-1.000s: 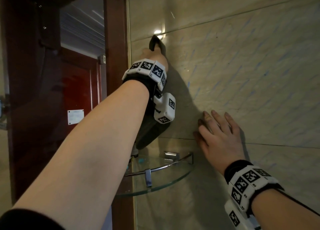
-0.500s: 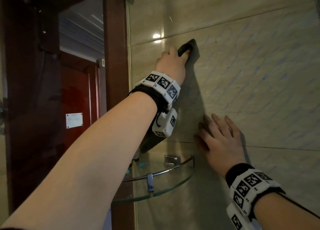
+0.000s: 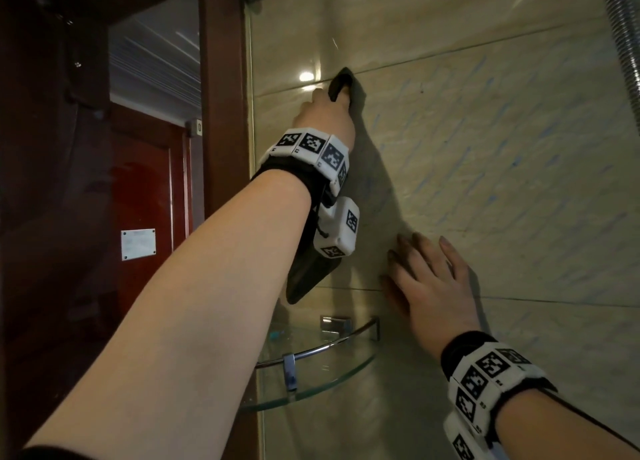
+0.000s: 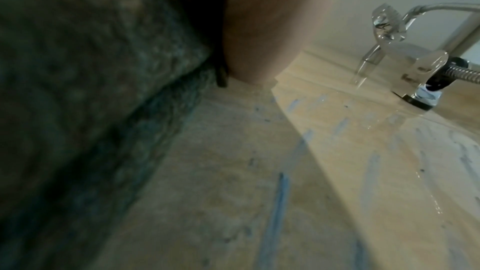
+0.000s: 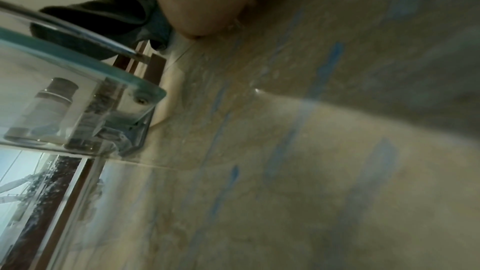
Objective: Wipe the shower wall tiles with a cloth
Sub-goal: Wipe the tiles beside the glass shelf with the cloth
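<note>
High on beige tiles (image 3: 485,148), left hand (image 3: 327,113) clutching dark cloth (image 3: 341,80), fingers hidden, right hand (image 3: 429,283) spread flat.

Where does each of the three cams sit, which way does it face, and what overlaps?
Head: worn on the head, looking forward at the tiled wall; shows both forearms, left hand gripping the dark cloth, right hand flat on tile.
Left wrist: along the hand, skimming the wall toward the chrome shower fitting; cloth and palm fill the left.
Right wrist: along the wall toward the glass corner shelf; palm on top.
Shared: blue-streaked tile, cloth, shelf.
</note>
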Tool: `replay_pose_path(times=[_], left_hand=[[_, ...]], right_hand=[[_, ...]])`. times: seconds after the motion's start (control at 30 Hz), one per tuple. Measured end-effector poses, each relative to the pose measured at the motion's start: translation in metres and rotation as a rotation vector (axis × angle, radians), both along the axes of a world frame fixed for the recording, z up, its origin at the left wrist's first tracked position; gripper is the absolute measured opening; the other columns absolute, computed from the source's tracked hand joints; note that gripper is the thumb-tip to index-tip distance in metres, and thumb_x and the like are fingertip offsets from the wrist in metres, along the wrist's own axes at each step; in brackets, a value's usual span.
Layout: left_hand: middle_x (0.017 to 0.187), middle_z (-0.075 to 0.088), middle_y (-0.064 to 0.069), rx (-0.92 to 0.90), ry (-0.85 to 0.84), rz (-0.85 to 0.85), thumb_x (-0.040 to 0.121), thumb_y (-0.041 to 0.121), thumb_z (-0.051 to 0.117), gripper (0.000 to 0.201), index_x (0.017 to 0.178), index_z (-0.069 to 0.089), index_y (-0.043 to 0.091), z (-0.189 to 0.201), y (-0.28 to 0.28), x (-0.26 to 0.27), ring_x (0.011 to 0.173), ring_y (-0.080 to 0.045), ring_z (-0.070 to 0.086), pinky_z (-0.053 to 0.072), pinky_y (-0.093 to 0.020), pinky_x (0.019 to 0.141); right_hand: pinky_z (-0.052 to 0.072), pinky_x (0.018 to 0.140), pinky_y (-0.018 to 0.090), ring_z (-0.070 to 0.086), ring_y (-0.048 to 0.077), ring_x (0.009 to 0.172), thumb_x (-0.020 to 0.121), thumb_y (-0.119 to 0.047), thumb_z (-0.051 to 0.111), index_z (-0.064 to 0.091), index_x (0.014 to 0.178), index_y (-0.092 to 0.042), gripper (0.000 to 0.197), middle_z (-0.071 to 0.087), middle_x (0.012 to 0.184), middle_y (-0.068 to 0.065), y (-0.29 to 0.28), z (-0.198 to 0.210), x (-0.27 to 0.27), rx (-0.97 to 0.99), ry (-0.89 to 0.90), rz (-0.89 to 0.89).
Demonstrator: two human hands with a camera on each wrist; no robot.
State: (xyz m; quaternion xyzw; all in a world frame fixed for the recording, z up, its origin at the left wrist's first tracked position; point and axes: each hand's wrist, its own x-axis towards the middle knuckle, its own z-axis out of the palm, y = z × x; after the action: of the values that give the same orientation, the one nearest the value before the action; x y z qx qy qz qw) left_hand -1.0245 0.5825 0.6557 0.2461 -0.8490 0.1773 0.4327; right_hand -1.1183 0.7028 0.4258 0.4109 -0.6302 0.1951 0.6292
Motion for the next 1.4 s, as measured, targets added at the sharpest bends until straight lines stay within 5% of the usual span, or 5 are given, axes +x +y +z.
replay_pose_path(times=[0.27,0.4,0.6,0.8,1.4], left_hand=[[0.137,0.032,-0.016,-0.252,-0.052,0.013,0.099,0.007,0.035,0.062,0.153,0.015,0.029,0.0,0.017,-0.004,0.119,-0.035,0.041,0.042,-0.04,0.089],[0.135,0.033,-0.017,-0.361,-0.092,-0.011,0.099,0.008,0.036,0.061,0.153,0.016,0.03,-0.014,0.004,0.001,0.116,-0.036,0.042,0.042,-0.04,0.085],[0.133,0.032,-0.019,-0.133,-0.008,0.021,0.094,0.004,0.039,0.064,0.152,0.021,0.025,-0.024,-0.047,0.022,0.112,-0.038,0.041,0.035,-0.038,0.077],[0.131,0.033,-0.02,-0.096,-0.004,0.001,0.093,0.0,0.036,0.062,0.151,0.024,0.02,-0.03,-0.043,0.018,0.108,-0.037,0.042,0.036,-0.036,0.075],[0.132,0.034,-0.016,-0.481,-0.276,0.047,0.097,0.008,0.04,0.054,0.148,0.029,0.024,-0.056,-0.046,0.031,0.11,-0.035,0.043,0.035,-0.037,0.075]], right_hand=[[0.022,0.109,0.046,0.04,0.03,0.122,0.09,-0.031,0.045,0.071,0.096,-0.015,0.032,0.062,0.123,0.013,-0.001,0.0,-0.003,-0.012,0.028,-0.015],[0.024,0.109,0.048,0.042,0.029,0.124,0.081,-0.026,0.061,0.071,0.094,-0.014,0.02,0.062,0.121,0.013,-0.001,-0.002,-0.002,-0.001,0.033,-0.051],[0.031,0.106,0.049,0.053,0.03,0.119,0.09,-0.03,0.051,0.07,0.098,-0.009,0.029,0.063,0.121,0.012,-0.002,0.0,0.003,-0.057,0.065,-0.059],[0.031,0.107,0.05,0.052,0.03,0.12,0.09,-0.029,0.051,0.069,0.1,-0.008,0.03,0.063,0.122,0.013,-0.002,0.0,0.003,-0.051,0.072,-0.069],[0.027,0.109,0.048,0.048,0.029,0.123,0.091,-0.032,0.05,0.069,0.101,-0.008,0.032,0.062,0.124,0.013,-0.003,-0.001,0.005,-0.057,0.062,-0.1]])
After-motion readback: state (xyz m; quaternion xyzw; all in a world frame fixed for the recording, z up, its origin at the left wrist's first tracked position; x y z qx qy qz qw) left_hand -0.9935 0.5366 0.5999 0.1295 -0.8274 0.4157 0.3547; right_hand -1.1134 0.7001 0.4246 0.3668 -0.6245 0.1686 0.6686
